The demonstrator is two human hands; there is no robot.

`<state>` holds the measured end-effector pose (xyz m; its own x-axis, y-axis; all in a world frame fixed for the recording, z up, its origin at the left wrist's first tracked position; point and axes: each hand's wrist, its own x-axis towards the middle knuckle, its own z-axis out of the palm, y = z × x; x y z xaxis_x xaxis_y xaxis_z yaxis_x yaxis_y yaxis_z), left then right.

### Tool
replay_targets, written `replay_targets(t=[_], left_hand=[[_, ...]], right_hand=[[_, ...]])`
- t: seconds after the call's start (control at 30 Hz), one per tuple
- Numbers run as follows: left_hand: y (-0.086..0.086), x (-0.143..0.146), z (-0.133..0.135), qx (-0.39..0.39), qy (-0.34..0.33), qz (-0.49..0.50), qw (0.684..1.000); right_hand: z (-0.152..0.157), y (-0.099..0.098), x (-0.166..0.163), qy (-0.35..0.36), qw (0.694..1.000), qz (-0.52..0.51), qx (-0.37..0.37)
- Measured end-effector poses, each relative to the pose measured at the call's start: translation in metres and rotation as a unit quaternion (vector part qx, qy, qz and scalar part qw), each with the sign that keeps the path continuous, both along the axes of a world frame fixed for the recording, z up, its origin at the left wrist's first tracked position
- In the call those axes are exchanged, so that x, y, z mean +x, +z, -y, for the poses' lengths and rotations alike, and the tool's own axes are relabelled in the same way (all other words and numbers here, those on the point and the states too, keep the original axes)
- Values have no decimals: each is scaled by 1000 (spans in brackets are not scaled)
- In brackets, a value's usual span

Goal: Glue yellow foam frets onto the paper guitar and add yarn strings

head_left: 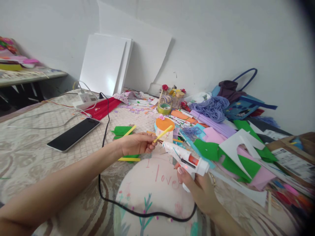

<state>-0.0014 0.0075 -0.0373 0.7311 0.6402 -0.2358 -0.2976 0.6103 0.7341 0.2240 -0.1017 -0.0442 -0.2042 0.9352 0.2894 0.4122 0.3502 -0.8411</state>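
The bare left forearm [73, 177] reaches in closest to the camera, its left hand [137, 143] pinching a narrow yellow strip [164, 132] just beside the nozzle [159, 141] of a white glue gun [182, 155], whose handle the right hand [197, 188] grips. With fingertips so near a probably hot nozzle, a small slip could burn them or smear glue along the strip. The black cord [147, 215], looped across the pale piece lettered "I love" [147, 183], might snag under the forearm and jerk the gun aside.
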Motion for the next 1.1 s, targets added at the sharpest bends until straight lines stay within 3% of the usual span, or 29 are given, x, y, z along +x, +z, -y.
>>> replay_targets(t=[0.47,1.1], left_hand=[[-1,0,0,0,11,-6,1000],[-1,-2,1,22,-10,0,1000]], right_hand=[[1,3,0,3,998,54,25],[-7,-3,1,-80,992,-95,-6]])
